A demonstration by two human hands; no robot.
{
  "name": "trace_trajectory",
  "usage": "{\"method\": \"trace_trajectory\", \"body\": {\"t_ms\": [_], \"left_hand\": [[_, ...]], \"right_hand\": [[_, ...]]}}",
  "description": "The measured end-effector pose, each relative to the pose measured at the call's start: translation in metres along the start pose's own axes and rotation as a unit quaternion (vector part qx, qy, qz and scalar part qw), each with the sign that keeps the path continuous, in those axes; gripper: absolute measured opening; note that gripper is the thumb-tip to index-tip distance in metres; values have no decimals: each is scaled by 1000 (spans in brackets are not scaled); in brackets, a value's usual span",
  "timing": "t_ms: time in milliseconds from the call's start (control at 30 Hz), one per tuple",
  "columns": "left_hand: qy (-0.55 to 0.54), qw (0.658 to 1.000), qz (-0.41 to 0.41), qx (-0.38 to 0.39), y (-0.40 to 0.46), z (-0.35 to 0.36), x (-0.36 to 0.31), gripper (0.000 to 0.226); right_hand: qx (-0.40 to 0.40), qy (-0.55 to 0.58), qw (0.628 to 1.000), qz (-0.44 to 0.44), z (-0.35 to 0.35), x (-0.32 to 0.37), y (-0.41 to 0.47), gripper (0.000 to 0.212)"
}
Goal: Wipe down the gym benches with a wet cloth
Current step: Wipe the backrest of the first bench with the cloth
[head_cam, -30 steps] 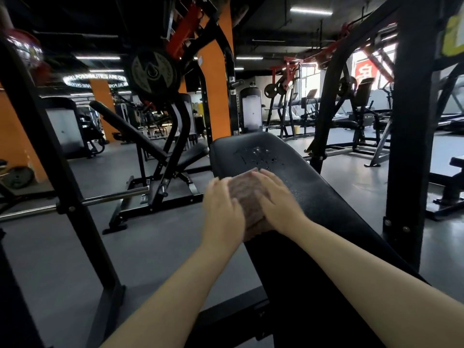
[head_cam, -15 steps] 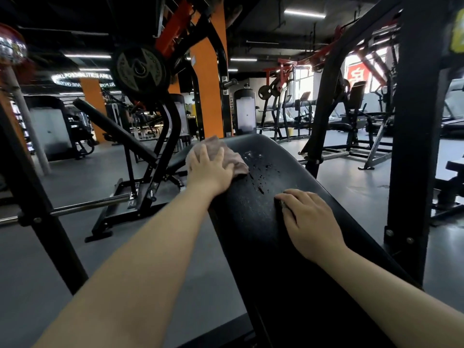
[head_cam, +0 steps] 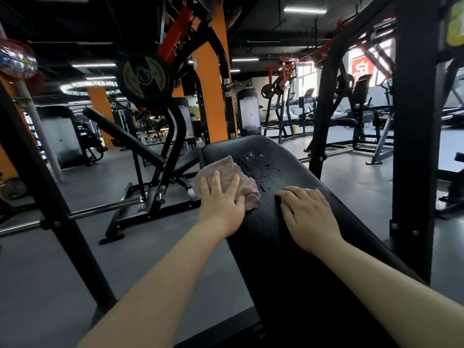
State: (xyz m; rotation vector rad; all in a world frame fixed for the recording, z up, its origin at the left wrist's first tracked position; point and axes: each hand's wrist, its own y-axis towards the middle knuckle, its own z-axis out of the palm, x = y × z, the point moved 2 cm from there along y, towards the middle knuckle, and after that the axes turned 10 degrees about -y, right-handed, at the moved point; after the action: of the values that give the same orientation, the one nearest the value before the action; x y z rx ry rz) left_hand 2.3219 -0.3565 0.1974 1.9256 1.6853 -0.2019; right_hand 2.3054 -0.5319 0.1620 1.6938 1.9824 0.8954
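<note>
Left hand: the left hand (head_cam: 221,199) lies flat, fingers straight and slightly spread, pressing down on the crumpled pinkish-brown terry cloth (head_cam: 227,178).
Right hand: the right hand (head_cam: 307,212) rests palm down on the padding, fingers loosely bent and close together, holding nothing.
Cloth: soft, nubby and bunched, it sits under the left palm at the pad's left edge, near the upper end.
Bench: the black padded vinyl bench pad (head_cam: 273,237) is smooth, glossy and round-cornered, sloping away.
Droplets: the scattered water droplets (head_cam: 263,169) bead on the vinyl just right of the cloth, beyond the right fingertips.
</note>
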Motion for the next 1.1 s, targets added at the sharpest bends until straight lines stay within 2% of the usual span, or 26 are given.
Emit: {"method": "trace_trajectory", "body": {"t_ms": [100, 167, 367, 667, 800, 1100], "left_hand": [[35, 999, 9, 15, -43, 13, -7, 58], [66, 998, 6, 23, -42, 10, -5, 60], [129, 991, -16, 24, 32, -14, -5, 59], [184, 981, -67, -6, 125, -37, -11, 56], [196, 979, -57, -20, 149, -42, -11, 55], [222, 975, 11, -25, 137, -36, 0, 55]], "right_hand": [[8, 3, 1000, -3, 0, 0, 0, 59], [6, 6, 1000, -3, 0, 1, 0, 62], [3, 8, 1000, 0, 5, -1, -1, 64], [-39, 4, 999, -7, 8, -2, 0, 49], [-56, 7, 998, -3, 11, -6, 1, 43], [-16, 19, 1000, 6, 9, -6, 0, 53]]}}
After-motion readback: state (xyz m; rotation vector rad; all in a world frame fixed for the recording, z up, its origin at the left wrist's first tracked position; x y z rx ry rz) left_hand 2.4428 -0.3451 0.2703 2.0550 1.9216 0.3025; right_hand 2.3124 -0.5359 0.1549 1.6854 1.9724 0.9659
